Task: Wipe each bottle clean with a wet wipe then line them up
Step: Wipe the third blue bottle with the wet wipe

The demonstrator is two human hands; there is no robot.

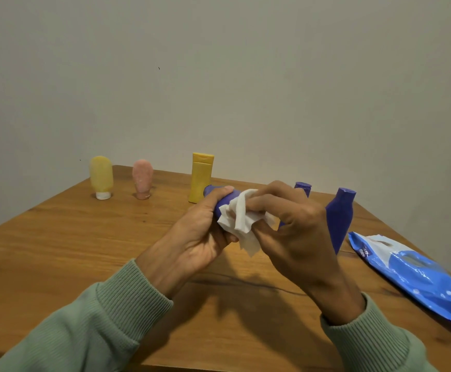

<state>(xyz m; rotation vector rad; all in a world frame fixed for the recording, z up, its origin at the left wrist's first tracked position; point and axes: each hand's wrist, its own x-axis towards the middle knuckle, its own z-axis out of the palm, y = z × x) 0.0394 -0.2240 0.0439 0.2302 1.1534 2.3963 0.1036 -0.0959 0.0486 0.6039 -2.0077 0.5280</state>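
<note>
The table ends at the wall. A pale yellow tube, a pink tube and a yellow bottle stand upright near that far edge. A wide stretch of wood lies between them and the hands. The wipe pack lies flat by the right edge.

The left hand holds the blue bottle above the table, fingers curled round it. The bottle's long side is tipped. One end pokes out past the thumb, pointing up and away to the left. The other end is hidden.

The right hand pinches the wet wipe against the bottle, just right of the left thumb. A second blue bottle peeks out behind it, and a tall blue bottle is near the pack.
</note>
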